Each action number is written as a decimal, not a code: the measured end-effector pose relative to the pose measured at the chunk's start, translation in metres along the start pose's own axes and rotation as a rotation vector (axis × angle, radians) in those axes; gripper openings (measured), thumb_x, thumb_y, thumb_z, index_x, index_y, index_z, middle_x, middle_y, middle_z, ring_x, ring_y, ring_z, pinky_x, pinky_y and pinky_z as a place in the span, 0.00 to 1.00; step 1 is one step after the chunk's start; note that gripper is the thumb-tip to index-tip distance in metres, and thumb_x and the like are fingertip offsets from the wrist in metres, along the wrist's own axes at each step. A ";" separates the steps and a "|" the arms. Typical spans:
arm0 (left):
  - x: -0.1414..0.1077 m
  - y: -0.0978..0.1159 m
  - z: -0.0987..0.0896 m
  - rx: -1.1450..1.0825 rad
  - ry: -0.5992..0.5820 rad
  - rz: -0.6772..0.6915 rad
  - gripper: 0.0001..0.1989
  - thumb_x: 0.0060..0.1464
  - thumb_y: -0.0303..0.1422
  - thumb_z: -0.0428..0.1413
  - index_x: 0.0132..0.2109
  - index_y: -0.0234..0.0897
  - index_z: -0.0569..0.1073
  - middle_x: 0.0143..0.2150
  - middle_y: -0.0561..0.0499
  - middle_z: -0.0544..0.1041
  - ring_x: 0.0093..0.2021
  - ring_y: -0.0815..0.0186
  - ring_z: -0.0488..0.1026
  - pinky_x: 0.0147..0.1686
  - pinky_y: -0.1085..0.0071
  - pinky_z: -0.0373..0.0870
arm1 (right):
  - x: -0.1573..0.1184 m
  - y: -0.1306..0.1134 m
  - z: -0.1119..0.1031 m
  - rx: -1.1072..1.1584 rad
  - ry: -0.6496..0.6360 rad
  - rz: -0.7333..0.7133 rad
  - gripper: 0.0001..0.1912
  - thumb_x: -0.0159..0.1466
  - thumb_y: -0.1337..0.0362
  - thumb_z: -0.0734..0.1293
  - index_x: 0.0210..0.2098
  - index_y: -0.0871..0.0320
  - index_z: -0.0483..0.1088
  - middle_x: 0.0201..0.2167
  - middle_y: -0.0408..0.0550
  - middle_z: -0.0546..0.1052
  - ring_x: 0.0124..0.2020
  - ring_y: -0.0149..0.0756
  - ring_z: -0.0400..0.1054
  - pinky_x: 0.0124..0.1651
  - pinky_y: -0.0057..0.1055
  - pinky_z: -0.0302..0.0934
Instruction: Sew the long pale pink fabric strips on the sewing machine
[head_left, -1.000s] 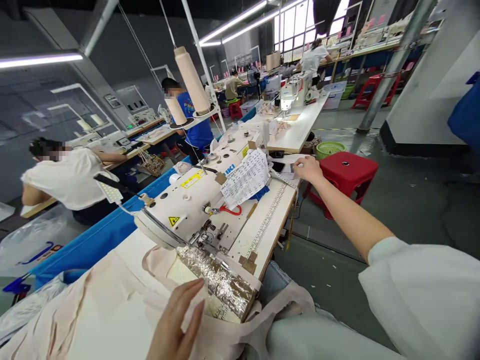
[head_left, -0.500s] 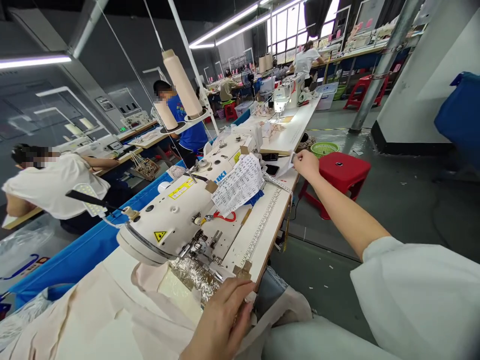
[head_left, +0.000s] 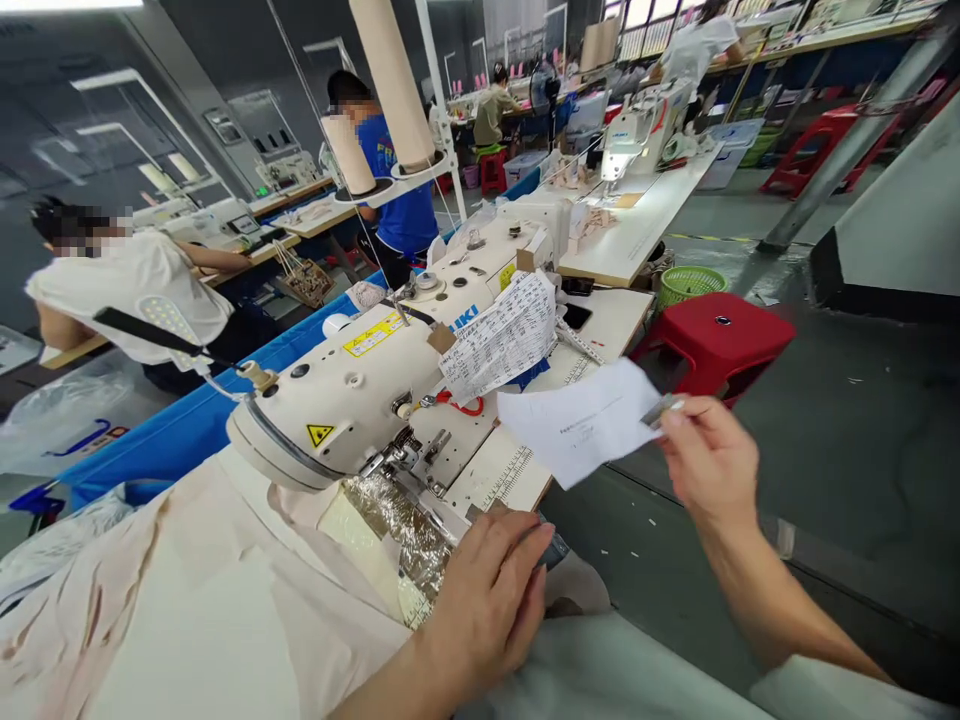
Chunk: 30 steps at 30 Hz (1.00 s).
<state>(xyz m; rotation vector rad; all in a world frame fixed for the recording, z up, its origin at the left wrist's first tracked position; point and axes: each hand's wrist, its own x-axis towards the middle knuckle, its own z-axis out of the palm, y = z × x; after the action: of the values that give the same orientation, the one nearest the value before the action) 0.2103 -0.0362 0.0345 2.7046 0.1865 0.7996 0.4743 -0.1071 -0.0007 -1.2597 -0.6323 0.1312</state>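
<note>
A white sheet of paper [head_left: 581,420] with faint print hangs over the table's front edge, its right corner pinched in my right hand [head_left: 709,460]. My left hand [head_left: 491,590] rests at the near table edge beside the machine's shiny taped plate [head_left: 397,525]. Its fingers are bent and pressed together, and whatever lies under them is hidden. Behind the hands stands a white sewing machine [head_left: 337,400], with a handwritten note [head_left: 502,340] taped on it. Pale fabric [head_left: 217,590] covers the table at the left.
Scissors with red handles [head_left: 465,404] lie behind the machine's needle area. A phone [head_left: 576,317] is on the table. A red stool [head_left: 724,335] and a green basket [head_left: 694,284] stand at the right. People sit at other machines, one in a white shirt [head_left: 142,300].
My right hand has come nearer from the far table edge, bringing the sheet of paper into full view. My left hand has shifted slightly right; the white scrap at its fingertips no longer shows.
</note>
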 end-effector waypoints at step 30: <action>0.002 -0.035 0.070 0.567 -0.296 -0.203 0.28 0.65 0.44 0.43 0.65 0.32 0.63 0.66 0.41 0.65 0.61 0.52 0.64 0.57 0.51 0.63 | -0.004 0.019 0.091 -1.012 -1.106 -0.099 0.07 0.66 0.62 0.55 0.36 0.55 0.62 0.25 0.43 0.73 0.25 0.34 0.65 0.28 0.27 0.48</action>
<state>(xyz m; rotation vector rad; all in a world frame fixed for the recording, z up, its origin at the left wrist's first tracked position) 0.2489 -0.0211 -0.0319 3.2071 0.6967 0.3074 0.4290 -0.0258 -0.0053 -2.0991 -1.8648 0.4814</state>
